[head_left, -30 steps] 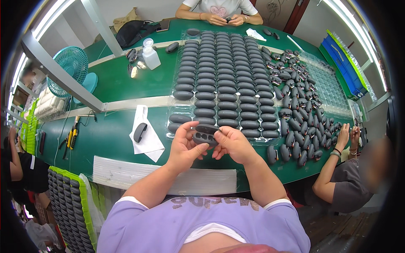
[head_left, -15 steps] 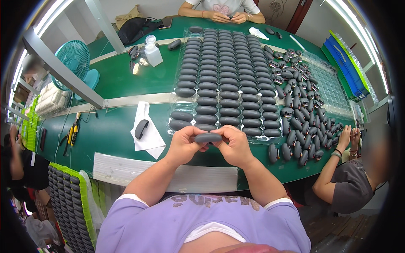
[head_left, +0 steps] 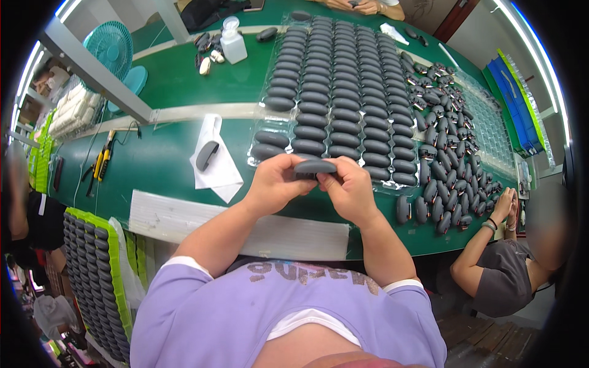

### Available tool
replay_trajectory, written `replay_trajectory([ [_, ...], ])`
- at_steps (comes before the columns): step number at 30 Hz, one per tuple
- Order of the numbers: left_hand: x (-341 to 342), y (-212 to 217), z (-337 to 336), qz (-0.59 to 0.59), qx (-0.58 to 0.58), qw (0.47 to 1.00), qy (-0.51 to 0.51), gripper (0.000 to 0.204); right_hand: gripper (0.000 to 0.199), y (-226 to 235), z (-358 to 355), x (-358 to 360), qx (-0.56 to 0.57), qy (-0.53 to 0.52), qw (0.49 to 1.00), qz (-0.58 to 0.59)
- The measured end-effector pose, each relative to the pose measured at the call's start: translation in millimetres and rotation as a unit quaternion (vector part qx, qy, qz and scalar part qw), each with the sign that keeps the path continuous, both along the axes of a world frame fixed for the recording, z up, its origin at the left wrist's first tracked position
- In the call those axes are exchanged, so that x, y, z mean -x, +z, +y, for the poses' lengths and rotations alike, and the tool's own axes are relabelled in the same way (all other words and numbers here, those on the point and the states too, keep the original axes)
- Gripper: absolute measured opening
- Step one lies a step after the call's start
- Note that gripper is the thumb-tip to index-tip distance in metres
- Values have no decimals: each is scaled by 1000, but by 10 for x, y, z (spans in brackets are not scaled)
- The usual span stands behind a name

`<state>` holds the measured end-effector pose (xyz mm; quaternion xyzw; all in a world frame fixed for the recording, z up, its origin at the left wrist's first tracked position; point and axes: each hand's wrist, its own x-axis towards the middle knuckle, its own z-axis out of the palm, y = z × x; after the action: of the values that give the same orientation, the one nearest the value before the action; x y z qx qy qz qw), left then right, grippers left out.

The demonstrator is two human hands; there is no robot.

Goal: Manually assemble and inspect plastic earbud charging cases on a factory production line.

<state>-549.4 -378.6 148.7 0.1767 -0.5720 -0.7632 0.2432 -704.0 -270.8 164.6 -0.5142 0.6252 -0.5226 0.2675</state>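
My left hand (head_left: 276, 181) and my right hand (head_left: 351, 189) together grip one dark grey oval shell (head_left: 315, 166), holding it up by its two ends just above the near edge of the green table (head_left: 159, 162). Right behind it lies a clear tray (head_left: 261, 161) filled with several rows of the same dark oval shells (head_left: 343, 92), running away from me. One more oval shell (head_left: 207, 155) rests on a white sheet of paper (head_left: 216, 165) to the left of my hands.
A heap of loose dark shells (head_left: 445, 141) covers the table's right side, where another person's hands (head_left: 509, 205) work. A white bottle (head_left: 232, 42) and a teal fan (head_left: 110, 49) stand at the back left. Yellow-handled pliers (head_left: 101, 161) lie left. A green crate of shells (head_left: 92, 270) sits below.
My hands have lifted the shell off the tray's front edge and turned it level; before, it faced me with its open inner side showing, and now both hands pinch it closed.
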Motion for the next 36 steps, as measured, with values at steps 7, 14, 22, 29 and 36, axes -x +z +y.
replay_trajectory([
  [7, 36, -30, 52, 9, 85, 995, 43, 33, 29, -78, -28, 73, -41, 24, 961, -272],
  [14, 10, -78, -8, -4, -7, 1000, 17, 31, 31, -105, -13, 152, 30, 58, 997, -46],
  [22, -11, 14, -14, -8, -44, 998, 36, 25, 28, -63, -52, 44, 36, 71, 970, -228],
  [29, -25, 7, 57, 25, -10, 997, 66, 28, 41, 106, -135, 166, -61, 126, 942, -305],
  [36, 37, -124, -3, -1, 33, 978, 205, 43, 34, 426, -492, 16, -101, 51, 994, -4],
])
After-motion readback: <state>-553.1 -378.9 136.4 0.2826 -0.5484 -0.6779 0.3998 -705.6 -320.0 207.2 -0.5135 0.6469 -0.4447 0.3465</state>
